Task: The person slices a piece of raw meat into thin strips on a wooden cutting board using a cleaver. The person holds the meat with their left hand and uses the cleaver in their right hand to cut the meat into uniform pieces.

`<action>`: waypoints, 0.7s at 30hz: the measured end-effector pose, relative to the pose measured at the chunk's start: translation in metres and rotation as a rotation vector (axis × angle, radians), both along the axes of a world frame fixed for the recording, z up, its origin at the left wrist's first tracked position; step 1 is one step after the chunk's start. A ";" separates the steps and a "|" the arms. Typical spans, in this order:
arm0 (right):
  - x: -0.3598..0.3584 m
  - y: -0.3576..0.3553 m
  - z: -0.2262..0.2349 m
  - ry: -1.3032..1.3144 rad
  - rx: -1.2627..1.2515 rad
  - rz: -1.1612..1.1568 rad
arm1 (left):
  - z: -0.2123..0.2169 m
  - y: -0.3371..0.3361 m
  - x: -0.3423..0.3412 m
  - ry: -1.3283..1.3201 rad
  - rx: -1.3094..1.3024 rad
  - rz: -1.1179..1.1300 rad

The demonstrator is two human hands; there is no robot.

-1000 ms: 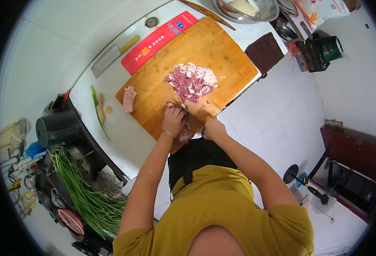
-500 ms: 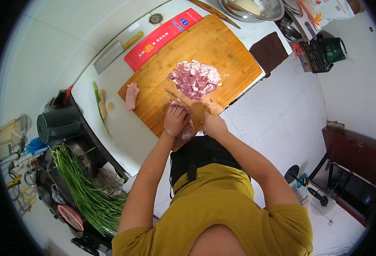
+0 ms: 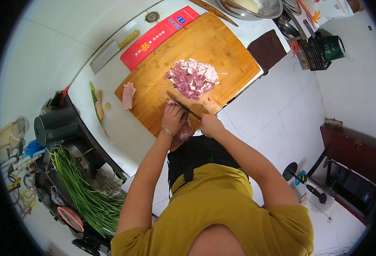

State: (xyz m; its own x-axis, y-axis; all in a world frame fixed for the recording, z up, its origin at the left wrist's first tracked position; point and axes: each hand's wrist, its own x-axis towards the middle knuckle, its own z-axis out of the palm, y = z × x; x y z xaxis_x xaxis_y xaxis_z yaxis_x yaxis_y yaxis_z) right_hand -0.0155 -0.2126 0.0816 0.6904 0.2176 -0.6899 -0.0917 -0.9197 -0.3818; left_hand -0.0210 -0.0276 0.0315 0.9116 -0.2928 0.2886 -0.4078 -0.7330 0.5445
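On the wooden cutting board (image 3: 154, 81), my left hand (image 3: 174, 117) presses down on a piece of raw meat (image 3: 183, 135), fingers curled over its far end. My right hand (image 3: 211, 125) is closed round the handle of a knife (image 3: 183, 106), whose dark narrow blade lies right beside the left fingertips, slanting to the upper left. Just beyond the blade is a pile of cut meat pieces (image 3: 192, 79), pink and white. A pale pink slab (image 3: 128, 96) rests at the board's left corner. The handle itself is hidden by my right fingers.
Left of the board lie a cleaver (image 3: 105, 56) with a yellow handle, a red packet (image 3: 158, 38), a ginger root (image 3: 99, 106) and a green onion. A metal bowl (image 3: 262, 9) and dark cloth (image 3: 267, 51) are at the far right. Long green stalks (image 3: 85, 192) fill the lower left.
The knife blade, earlier flat and broad to view beside the meat, now shows as a thin dark edge. My right hand has shifted slightly left and the view has moved a little.
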 end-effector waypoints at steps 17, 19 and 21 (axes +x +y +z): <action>0.026 0.034 -0.015 -0.128 0.058 -0.033 | -0.008 -0.001 -0.001 0.050 0.002 -0.047; 0.025 0.036 -0.020 -0.116 0.049 -0.031 | -0.001 0.000 0.000 0.031 0.017 -0.030; -0.001 0.014 -0.010 -0.118 0.006 -0.016 | 0.007 0.000 0.000 -0.030 0.065 0.015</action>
State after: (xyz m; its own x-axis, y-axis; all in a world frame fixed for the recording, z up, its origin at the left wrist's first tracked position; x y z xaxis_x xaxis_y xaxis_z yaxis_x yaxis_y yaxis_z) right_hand -0.0164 -0.1984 0.0714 0.7700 0.2096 -0.6026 -0.0606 -0.9162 -0.3960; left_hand -0.0211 -0.0279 0.0382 0.9071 -0.2985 0.2969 -0.4123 -0.7725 0.4830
